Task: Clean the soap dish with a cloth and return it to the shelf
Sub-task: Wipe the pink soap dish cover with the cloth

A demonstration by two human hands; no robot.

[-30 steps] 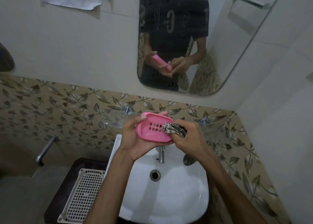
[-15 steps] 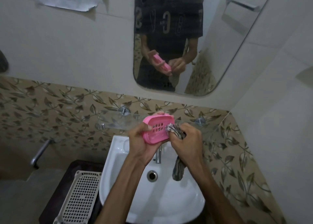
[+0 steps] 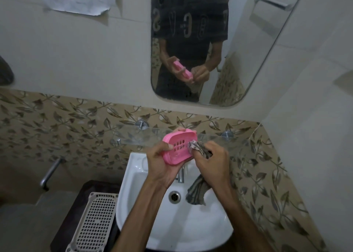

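My left hand (image 3: 162, 166) grips a pink soap dish (image 3: 178, 146) with drain slots, tilted so its inside faces me, above the sink. My right hand (image 3: 212, 160) is closed on a patterned grey cloth (image 3: 196, 146), whose bunched end presses against the dish's right inner side. The loose tail of the cloth (image 3: 196, 193) hangs below my right hand over the basin. A clear glass shelf (image 3: 133, 135) on metal pegs runs along the tiled wall just behind the dish.
A white sink (image 3: 172, 223) with a chrome tap (image 3: 181, 175) lies below my hands. A white perforated basket (image 3: 93, 223) sits on a dark surface at the left. A metal pipe (image 3: 49, 172) sticks out of the left wall. A mirror (image 3: 210, 41) hangs above.
The dish has tipped more upright in my left hand, and the cloth end has shifted along its right inner side. The view has drifted slightly.
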